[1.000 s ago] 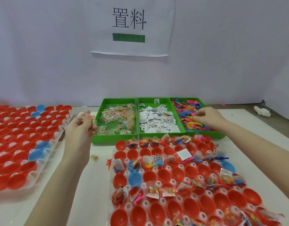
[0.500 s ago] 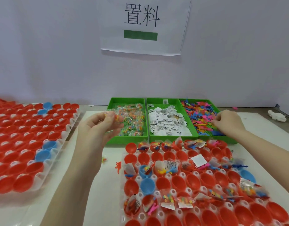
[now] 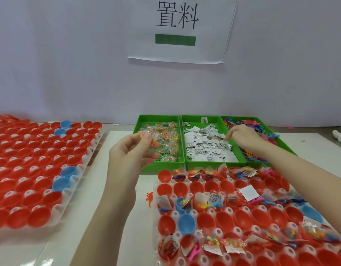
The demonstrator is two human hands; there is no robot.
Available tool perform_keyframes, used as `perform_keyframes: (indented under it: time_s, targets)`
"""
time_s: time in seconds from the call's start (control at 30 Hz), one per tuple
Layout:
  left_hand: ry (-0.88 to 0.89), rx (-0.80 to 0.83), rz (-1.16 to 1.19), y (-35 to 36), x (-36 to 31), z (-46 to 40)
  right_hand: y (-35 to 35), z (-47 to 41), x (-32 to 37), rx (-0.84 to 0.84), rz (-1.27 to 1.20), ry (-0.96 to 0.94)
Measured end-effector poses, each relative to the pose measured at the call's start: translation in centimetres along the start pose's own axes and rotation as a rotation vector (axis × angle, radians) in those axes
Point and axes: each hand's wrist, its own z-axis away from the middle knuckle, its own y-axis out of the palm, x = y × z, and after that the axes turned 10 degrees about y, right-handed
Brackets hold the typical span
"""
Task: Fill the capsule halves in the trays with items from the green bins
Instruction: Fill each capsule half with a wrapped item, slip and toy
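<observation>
- Currently, in the head view, a clear packet of coloured beads point(image 3: 146, 136) is being pinched by the left hand point(image 3: 132, 150) beside the left green bin point(image 3: 160, 140), probably for dropping into a capsule half.
- Paper slips in the middle green bin point(image 3: 208, 143) are being reached for by the right hand point(image 3: 242, 138), fingers curled downward; whether anything is being held cannot be told.
- Partly filled capsule halves are being kept in the near tray point(image 3: 242, 217) on the bench point(image 3: 112, 198); its lower edge is being cut off.
</observation>
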Motion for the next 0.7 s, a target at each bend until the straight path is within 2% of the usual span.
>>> perform_keyframes:
  time_s: [0.13, 0.23, 0.33, 0.43, 0.5, 0.7]
  targets:
    - [0.003, 0.010, -0.026, 0.2, 0.1, 0.2, 1.1, 0.1, 0.5, -0.070, 0.547, -0.116]
    - [0.018, 0.021, -0.045, 0.3, 0.1, 0.3, 1.7, -0.1, 0.2, -0.115, 0.748, -0.137]
    - [0.025, 0.036, -0.056, 0.5, 0.0, 0.5, 2.0, -0.5, 0.0, -0.110, 0.751, -0.128]
    - [0.016, 0.045, -0.060, 0.6, 0.1, 0.5, 1.7, -0.5, 0.0, -0.125, 0.646, -0.121]
    - [0.009, 0.052, -0.064, 0.7, 0.1, 0.6, 1.6, -0.4, -0.2, -0.179, 0.569, -0.116]
    - [-0.014, 0.077, -0.050, 1.1, 0.0, 0.9, 1.4, -0.3, -1.2, -0.350, 0.584, -0.193]
